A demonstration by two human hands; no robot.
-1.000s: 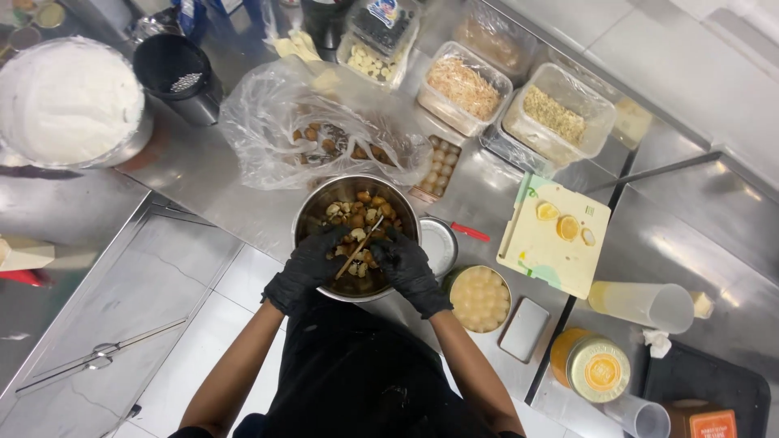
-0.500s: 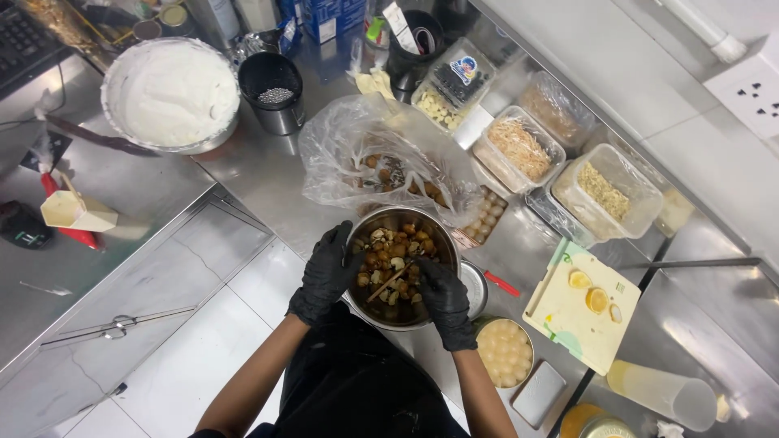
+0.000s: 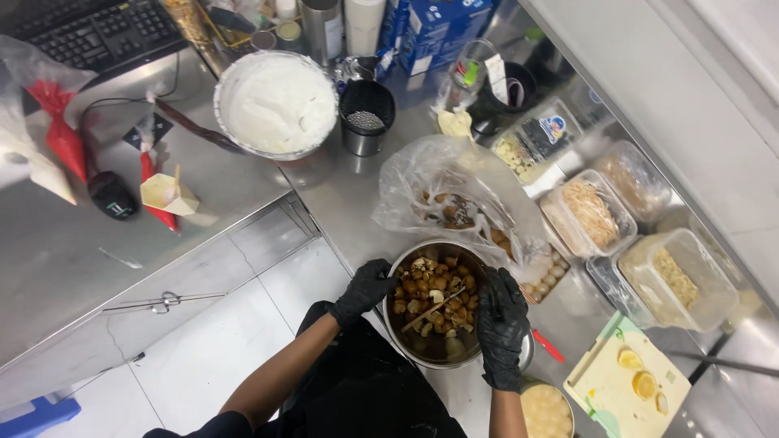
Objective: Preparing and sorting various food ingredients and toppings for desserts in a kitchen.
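Head view looks down on two black-gloved hands set apart on a steel bowl [image 3: 442, 302] of brown chunks. The left hand [image 3: 365, 289] grips the bowl's near-left rim; the right hand [image 3: 501, 324] closes on a thin wooden stick [image 3: 434, 310] lying across the chunks. The bowl sits at the counter's [image 3: 341, 195] front edge, a clear plastic bag [image 3: 454, 199] just behind it, and a bowl of white cream [image 3: 276, 104] farther back.

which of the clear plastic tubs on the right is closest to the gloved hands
The clear tub of pale shredded food, just beyond the plastic bag. The tub of crumbly filling sits farther right of the right hand.
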